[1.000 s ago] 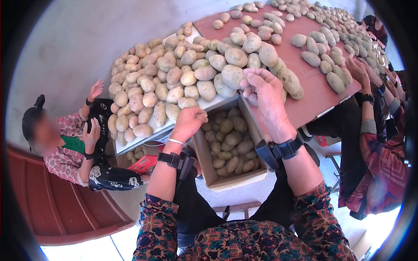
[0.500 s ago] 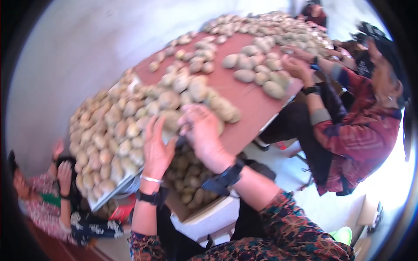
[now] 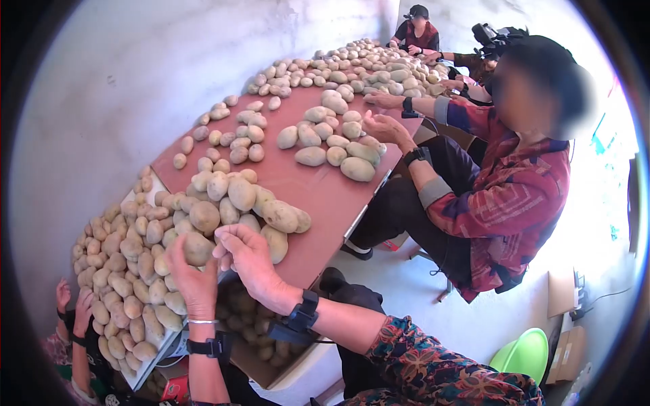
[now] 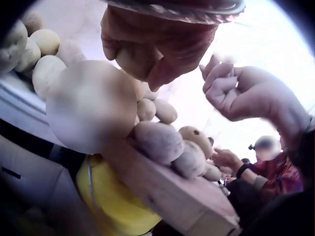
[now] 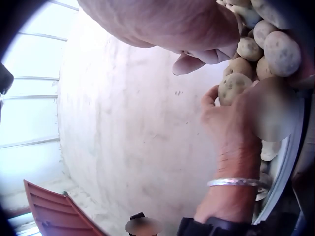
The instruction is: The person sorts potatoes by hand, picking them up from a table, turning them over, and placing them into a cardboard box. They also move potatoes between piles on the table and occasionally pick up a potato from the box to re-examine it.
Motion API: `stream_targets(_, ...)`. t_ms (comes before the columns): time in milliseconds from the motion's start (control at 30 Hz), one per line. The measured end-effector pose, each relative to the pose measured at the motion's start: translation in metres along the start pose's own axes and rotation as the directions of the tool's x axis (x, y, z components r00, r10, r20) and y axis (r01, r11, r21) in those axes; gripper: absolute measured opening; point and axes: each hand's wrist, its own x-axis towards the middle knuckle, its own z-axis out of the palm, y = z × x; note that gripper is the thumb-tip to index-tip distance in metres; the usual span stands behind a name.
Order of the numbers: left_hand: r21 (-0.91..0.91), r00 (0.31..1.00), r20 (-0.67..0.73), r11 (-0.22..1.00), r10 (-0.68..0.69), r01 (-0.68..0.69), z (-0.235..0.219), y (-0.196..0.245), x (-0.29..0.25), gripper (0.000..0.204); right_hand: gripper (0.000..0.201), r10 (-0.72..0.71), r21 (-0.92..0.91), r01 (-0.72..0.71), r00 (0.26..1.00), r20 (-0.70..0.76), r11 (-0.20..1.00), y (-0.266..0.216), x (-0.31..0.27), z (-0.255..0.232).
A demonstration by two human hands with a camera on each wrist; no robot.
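Note:
At the near edge of a heap of potatoes [image 3: 132, 271], my left hand [image 3: 193, 284] holds a round potato [image 3: 198, 249] between thumb and fingers. The left wrist view shows that potato [image 4: 135, 60] partly covered by the hand. My right hand [image 3: 254, 265] hovers just to its right, fingers loosely bent and nothing in them; the left wrist view shows a gap between the two hands. Below them, a cardboard box [image 3: 267, 372] holds more potatoes, partly hidden by my forearms.
A reddish board [image 3: 277, 172] bears more potato groups [image 3: 338, 145] toward the back. Along its right side sits a person in a patterned red jacket [image 3: 501, 203], hands at the potatoes. Another person's hands [image 3: 81, 311] show at lower left. A green basin [image 3: 521, 355] stands at lower right.
My head has turned right, so the table has swung left in view. My left hand has come up from beside the box and taken hold of a potato; the right hand has let go of one.

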Motion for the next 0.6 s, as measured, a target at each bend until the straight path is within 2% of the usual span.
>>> stream_targets(33,-0.071,0.997,-0.038,0.996,-0.061,0.058,-0.011,0.004,0.001,0.059,0.017,0.007,-0.016,-0.007,1.0,0.013,1.0,0.0,0.0,-0.001)
stream_targets(67,-0.066,0.997,-0.046,0.996,-0.06,0.057,-0.022,0.01,0.001,0.059,0.017,0.007,-0.014,-0.007,1.0,0.022,1.0,-0.001,-0.002,0.001)
stream_targets(100,-0.39,0.973,-0.032,0.9,-0.227,0.197,-0.031,0.018,0.0,0.059,0.017,0.034,-0.053,-0.033,0.999,0.019,0.998,-0.002,-0.004,0.003)
stream_targets(133,-0.668,0.928,0.035,0.682,-0.372,0.299,-0.037,0.021,-0.001,0.058,0.017,0.059,-0.094,-0.057,0.998,0.018,0.994,-0.005,-0.005,0.004)
stream_targets(167,-0.712,0.898,0.134,0.59,-0.42,0.382,-0.044,0.01,-0.008,0.052,0.017,0.065,-0.089,-0.062,0.998,0.026,0.994,-0.005,-0.005,0.003)
stream_targets(200,-0.694,0.891,0.123,0.604,-0.438,0.392,-0.048,0.007,-0.014,0.052,0.017,0.081,-0.117,-0.076,0.996,0.04,0.99,0.001,-0.004,0.001)
stream_targets(267,-0.83,0.79,0.44,0.141,-0.427,0.539,-0.06,0.002,-0.026,0.044,0.02,0.127,-0.107,-0.116,0.987,0.097,0.987,0.022,-0.002,-0.001)
stream_targets(333,-0.842,0.792,0.408,0.149,-0.454,0.519,-0.056,0.003,-0.035,0.047,0.023,0.202,-0.249,-0.154,0.962,0.182,0.956,0.022,-0.005,0.0)
stream_targets(400,-0.843,0.765,0.449,0.063,-0.462,0.534,-0.051,-0.009,-0.048,0.051,0.026,0.197,-0.282,-0.112,0.936,0.292,0.953,0.001,-0.022,0.014)
stream_targets(433,-0.841,0.75,0.434,0.075,-0.5,0.536,-0.054,-0.015,-0.053,0.051,0.024,0.205,-0.361,-0.082,0.926,0.318,0.929,0.004,-0.022,0.014)
stream_targets(500,-0.838,0.762,0.528,-0.082,-0.376,0.54,-0.058,-0.022,-0.056,0.053,0.02,0.241,-0.376,-0.107,0.912,0.332,0.921,0.007,-0.028,0.018)
stream_targets(600,-0.857,0.732,0.494,-0.119,-0.469,0.502,-0.068,-0.011,-0.053,0.052,0.022,0.261,-0.413,-0.094,0.892,0.37,0.906,0.018,-0.024,0.018)
